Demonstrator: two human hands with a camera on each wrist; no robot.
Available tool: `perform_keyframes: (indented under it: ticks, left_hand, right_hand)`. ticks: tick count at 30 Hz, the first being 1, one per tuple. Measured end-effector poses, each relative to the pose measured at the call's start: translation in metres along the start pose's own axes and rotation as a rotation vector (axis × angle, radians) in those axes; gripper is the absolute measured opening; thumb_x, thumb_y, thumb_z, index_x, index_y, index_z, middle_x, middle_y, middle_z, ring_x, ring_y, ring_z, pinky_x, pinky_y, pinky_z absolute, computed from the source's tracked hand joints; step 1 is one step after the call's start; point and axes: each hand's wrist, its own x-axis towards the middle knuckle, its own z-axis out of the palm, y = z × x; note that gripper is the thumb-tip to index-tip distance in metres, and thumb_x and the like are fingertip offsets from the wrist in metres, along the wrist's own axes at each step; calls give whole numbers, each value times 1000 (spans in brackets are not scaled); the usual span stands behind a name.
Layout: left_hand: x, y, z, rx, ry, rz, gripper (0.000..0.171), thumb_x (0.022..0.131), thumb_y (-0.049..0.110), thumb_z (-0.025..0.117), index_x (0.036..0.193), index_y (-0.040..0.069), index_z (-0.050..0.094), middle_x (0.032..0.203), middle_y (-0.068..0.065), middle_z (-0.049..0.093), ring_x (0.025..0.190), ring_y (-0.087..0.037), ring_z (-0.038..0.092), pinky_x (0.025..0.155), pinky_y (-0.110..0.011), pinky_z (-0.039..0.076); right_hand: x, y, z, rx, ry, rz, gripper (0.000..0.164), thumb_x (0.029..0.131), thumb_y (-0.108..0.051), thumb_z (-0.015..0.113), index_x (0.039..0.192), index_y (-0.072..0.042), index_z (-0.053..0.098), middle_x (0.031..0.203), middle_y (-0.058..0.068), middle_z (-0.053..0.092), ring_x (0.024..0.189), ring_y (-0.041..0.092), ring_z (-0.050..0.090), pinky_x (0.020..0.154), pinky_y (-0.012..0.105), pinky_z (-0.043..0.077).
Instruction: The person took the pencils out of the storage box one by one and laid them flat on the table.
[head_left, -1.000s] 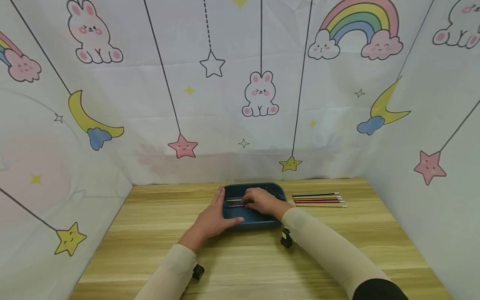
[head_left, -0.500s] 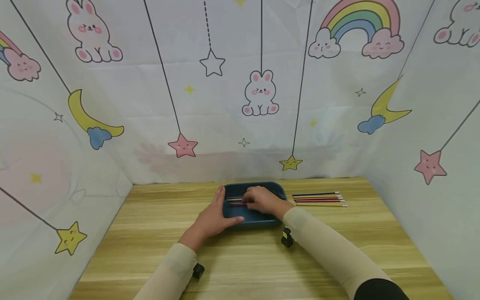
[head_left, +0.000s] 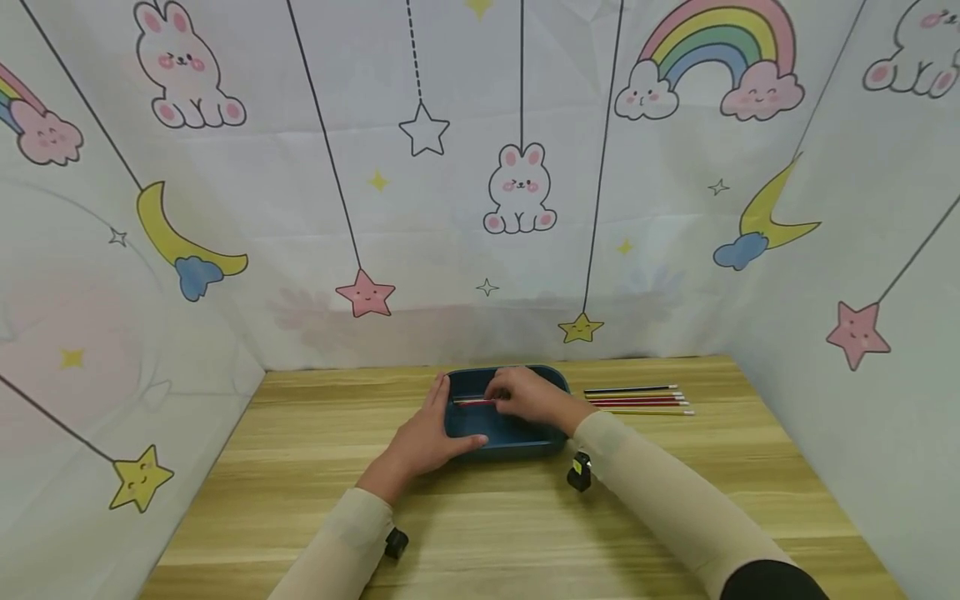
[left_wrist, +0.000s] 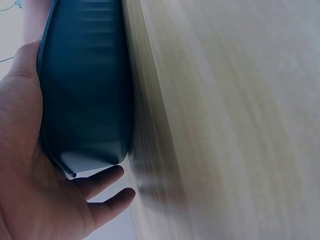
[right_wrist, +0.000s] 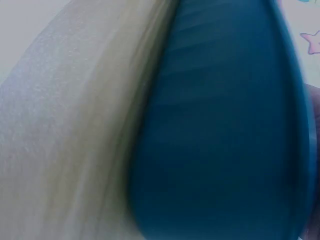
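- From the head view I see the left hand [head_left: 423, 437] laid against the left end of the blue tray [head_left: 517, 440], fingers straight along its wall and thumb across the near corner.
- The right hand [head_left: 525, 396] is over the tray with fingers curled, pinching a red pencil [head_left: 474, 402] that lies crosswise just above the tray's floor.
- Only the head view gives me the row of pencils [head_left: 637, 400] on the wooden table [head_left: 487, 533], just right of the tray.
- The left wrist view adds what the head view hides: the palm and relaxed fingers [left_wrist: 100, 182] flat against the tray's dark outer wall [left_wrist: 85, 90].
- The right wrist view is a blur of the tray's blue side [right_wrist: 220, 130]; I cannot tell the fingers there.
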Motion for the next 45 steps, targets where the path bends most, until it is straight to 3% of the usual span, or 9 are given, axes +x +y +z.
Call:
perform_keyframes:
  ticks: [10, 22, 33, 39, 45]
  left_hand:
    - [0, -1, 0, 6, -8, 4, 134, 90, 78, 77, 179, 9, 5, 187, -10, 2, 156, -44, 45, 115, -62, 49]
    - [0, -3, 2, 9, -11, 2, 135, 89, 80, 77, 179, 11, 3, 187, -10, 1, 158, -44, 43, 118, -63, 46]
    - [-1, 0, 0, 17, -9, -6, 135, 89, 78, 78, 179, 11, 2, 187, -10, 1, 154, -44, 48, 115, -62, 49]
    - [-1, 0, 1, 16, -11, 0, 135, 89, 78, 78, 179, 11, 2, 187, -10, 1, 153, -44, 49, 114, -61, 51]
    - [-1, 0, 0, 21, -12, 0, 135, 89, 79, 78, 179, 11, 2, 187, -9, 0, 150, -44, 53, 110, -61, 53]
  right_hand:
    - [-17, -3, -28, 33, -12, -2, 18, 103, -3, 74, 116, -11, 82, 112, 0, 73, 96, 14, 67, 86, 36, 59]
    - [-48, 7, -60, 115, 2, -4, 18, 106, -2, 71, 119, -6, 83, 113, 3, 74, 99, 16, 67, 87, 35, 59]
    - [-82, 18, -85, 52, 52, -14, 15, 106, -3, 73, 114, -8, 84, 109, 2, 73, 88, 12, 65, 76, 35, 59]
    - [-99, 24, -94, 68, 80, -2, 15, 105, 0, 73, 115, -3, 84, 109, 3, 75, 93, 16, 68, 78, 37, 60]
    - [-117, 32, -100, 113, 105, 19, 20, 105, 4, 71, 116, -6, 85, 114, 6, 78, 102, 23, 71, 82, 39, 61]
